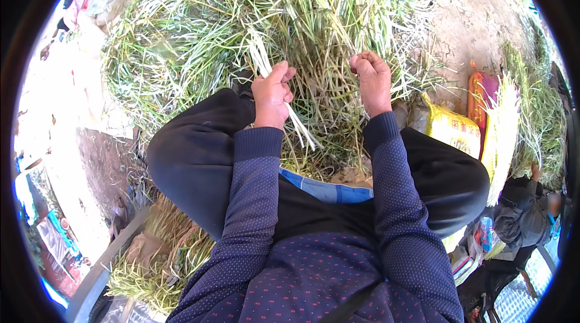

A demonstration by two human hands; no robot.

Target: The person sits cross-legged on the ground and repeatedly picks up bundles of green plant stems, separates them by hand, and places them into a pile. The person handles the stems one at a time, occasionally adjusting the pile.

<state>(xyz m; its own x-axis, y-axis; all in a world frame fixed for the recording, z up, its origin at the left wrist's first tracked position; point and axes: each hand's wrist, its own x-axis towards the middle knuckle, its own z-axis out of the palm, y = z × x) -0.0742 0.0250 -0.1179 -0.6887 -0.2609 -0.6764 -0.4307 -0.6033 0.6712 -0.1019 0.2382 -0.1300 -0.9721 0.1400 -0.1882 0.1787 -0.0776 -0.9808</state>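
My left hand (273, 92) is closed around a small bundle of pale stripped stalks (259, 51). Their thin ends come out below the fist and slant to the lower right. To the right, my right hand (374, 79) has thumb and forefinger pinched at the end of a thin stalk (340, 28); that stalk seems to run up into the heap, though its far end is lost among the others. A large heap of green and yellowish grass stalks (190, 47) spreads before me, reaching between my crossed legs.
Yellow printed sacks (453, 130) and a bundle of pale stalks (505, 137) lie beyond my right knee. Another person (521, 214) sits at the far right, near more grass (534, 123). More cut stalks (149, 273) lie at lower left beside a grey curved bar (106, 259).
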